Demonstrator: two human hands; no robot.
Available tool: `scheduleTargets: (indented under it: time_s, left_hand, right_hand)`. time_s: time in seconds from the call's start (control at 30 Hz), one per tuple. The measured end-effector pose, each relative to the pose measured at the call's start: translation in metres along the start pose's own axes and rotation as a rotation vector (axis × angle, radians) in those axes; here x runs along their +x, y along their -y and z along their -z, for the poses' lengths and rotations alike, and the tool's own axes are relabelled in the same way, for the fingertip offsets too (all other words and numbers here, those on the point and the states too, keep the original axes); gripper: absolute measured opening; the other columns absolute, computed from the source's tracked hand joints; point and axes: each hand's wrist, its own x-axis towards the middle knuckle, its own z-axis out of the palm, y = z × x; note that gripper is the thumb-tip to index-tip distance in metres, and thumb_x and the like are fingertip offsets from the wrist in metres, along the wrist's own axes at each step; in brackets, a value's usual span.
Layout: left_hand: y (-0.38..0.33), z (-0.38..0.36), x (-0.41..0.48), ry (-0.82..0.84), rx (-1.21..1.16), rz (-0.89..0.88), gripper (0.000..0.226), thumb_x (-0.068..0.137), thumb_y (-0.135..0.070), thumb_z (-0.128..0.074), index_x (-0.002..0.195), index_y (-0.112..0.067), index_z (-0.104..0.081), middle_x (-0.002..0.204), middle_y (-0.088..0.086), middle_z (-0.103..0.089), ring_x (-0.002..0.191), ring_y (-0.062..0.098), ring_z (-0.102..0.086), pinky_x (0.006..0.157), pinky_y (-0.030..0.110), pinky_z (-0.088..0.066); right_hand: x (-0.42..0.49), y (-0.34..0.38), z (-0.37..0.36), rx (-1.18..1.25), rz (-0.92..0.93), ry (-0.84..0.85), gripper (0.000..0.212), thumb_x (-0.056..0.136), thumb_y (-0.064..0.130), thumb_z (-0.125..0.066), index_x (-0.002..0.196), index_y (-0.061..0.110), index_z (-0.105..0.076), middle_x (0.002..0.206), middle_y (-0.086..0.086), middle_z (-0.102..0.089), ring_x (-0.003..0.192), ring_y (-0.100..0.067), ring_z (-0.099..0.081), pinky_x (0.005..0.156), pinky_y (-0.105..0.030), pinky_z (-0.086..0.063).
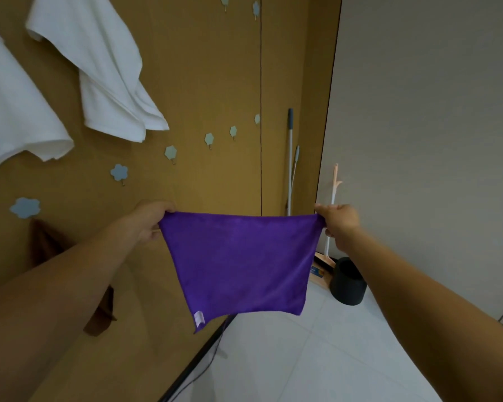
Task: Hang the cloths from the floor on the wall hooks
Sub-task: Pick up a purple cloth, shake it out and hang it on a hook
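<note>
Grip, left hand [150, 220]: we pinch the purple cloth [238, 265] at its upper left corner.
Grip, right hand [339, 223]: we pinch its upper right corner.
Position: purple cloth hangs stretched between both grips.
Tag [199, 317]: white, lower corner, writing unreadable.

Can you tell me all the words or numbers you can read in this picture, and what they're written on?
No words or numbers can be read here.
white tag on the purple cloth: too blurred to read.
blue label on the beige dustpan on the floor: too small to read.
</note>
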Motion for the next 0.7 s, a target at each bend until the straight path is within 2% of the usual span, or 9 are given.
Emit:
scheduleTargets:
  time_s: [0.1, 0.2, 0.3, 0.37, 0.47, 0.53, 0.6, 0.7]
  left_hand:
    - [0.004, 0.004, -0.005, 0.062, 0.052, 0.009, 0.023, 0.072, -0.013, -0.063, 0.094, -0.018, -0.065, 0.091, -0.004, -0.057, 0.081, 0.013, -0.049, 0.069, 0.029, -0.034]
    - [0.007, 0.008, -0.011, 0.151, 0.17, 0.013, 0.026, 0.067, -0.007, -0.064, 0.092, -0.016, -0.064, 0.103, -0.004, -0.056, 0.095, 0.013, -0.047, 0.091, 0.031, -0.036]
    - [0.009, 0.008, -0.014, 0.177, 0.33, -0.04, 0.029, 0.068, -0.006, -0.069, 0.096, -0.012, -0.064, 0.1, 0.001, -0.058, 0.093, 0.015, -0.05, 0.073, 0.027, -0.037]
    - [0.011, 0.008, -0.017, 0.158, 0.383, -0.08, 0.038, 0.069, -0.007, -0.074, 0.105, -0.008, -0.062, 0.104, 0.006, -0.062, 0.093, 0.017, -0.055, 0.07, 0.026, -0.04]
    - [0.018, 0.006, -0.021, 0.085, 0.437, -0.143, 0.06, 0.07, -0.019, -0.082, 0.12, 0.002, -0.056, 0.115, 0.012, -0.063, 0.101, 0.022, -0.061, 0.079, 0.028, -0.047]
    - [0.02, 0.006, -0.025, 0.017, 0.436, -0.203, 0.051, 0.071, -0.026, -0.081, 0.109, 0.003, -0.063, 0.106, 0.014, -0.069, 0.094, 0.024, -0.065, 0.079, 0.033, -0.05]
    - [0.021, 0.007, -0.03, 0.002, 0.425, -0.249, 0.033, 0.075, -0.027, -0.076, 0.096, -0.002, -0.069, 0.094, 0.011, -0.072, 0.088, 0.024, -0.068, 0.076, 0.033, -0.053]
    - [0.021, 0.005, -0.04, -0.078, 0.453, -0.331, 0.013, 0.079, -0.025, -0.067, 0.076, -0.012, -0.066, 0.083, 0.006, -0.068, 0.081, 0.024, -0.066, 0.072, 0.034, -0.052]
  right_hand:
    - [-0.004, 0.003, -0.002, 0.084, 0.024, 0.06, 0.022, 0.088, 0.021, -0.07, 0.08, 0.014, -0.05, 0.074, -0.006, -0.053, 0.059, -0.013, -0.048, 0.049, -0.025, -0.041]
    - [-0.01, 0.007, -0.005, 0.137, 0.033, 0.18, 0.023, 0.078, 0.009, -0.078, 0.093, 0.012, -0.06, 0.08, -0.002, -0.061, 0.061, -0.009, -0.059, 0.045, -0.019, -0.046]
    - [-0.008, 0.004, -0.007, 0.001, 0.089, 0.28, 0.03, 0.07, 0.005, -0.083, 0.093, 0.013, -0.065, 0.086, -0.002, -0.065, 0.069, -0.009, -0.064, 0.047, -0.013, -0.049]
    - [-0.003, 0.0, -0.009, -0.187, 0.156, 0.282, 0.031, 0.067, 0.015, -0.087, 0.089, 0.019, -0.065, 0.091, 0.0, -0.065, 0.08, -0.013, -0.064, 0.059, -0.02, -0.055]
    - [0.005, -0.005, -0.011, -0.45, 0.227, 0.223, 0.025, 0.068, 0.03, -0.086, 0.079, 0.022, -0.065, 0.085, 0.0, -0.067, 0.081, -0.018, -0.066, 0.073, -0.036, -0.059]
    - [0.007, -0.005, -0.013, -0.537, 0.271, 0.202, 0.027, 0.072, 0.037, -0.082, 0.077, 0.017, -0.065, 0.08, -0.004, -0.067, 0.081, -0.023, -0.066, 0.073, -0.044, -0.059]
    - [0.006, -0.001, -0.016, -0.601, 0.34, 0.193, 0.027, 0.073, 0.04, -0.078, 0.073, 0.017, -0.064, 0.087, -0.008, -0.065, 0.09, -0.028, -0.062, 0.079, -0.048, -0.056]
    - [0.0, 0.009, -0.028, -0.564, 0.428, 0.199, 0.022, 0.073, 0.026, -0.075, 0.066, 0.017, -0.056, 0.098, -0.009, -0.06, 0.096, -0.026, -0.056, 0.085, -0.046, -0.052]
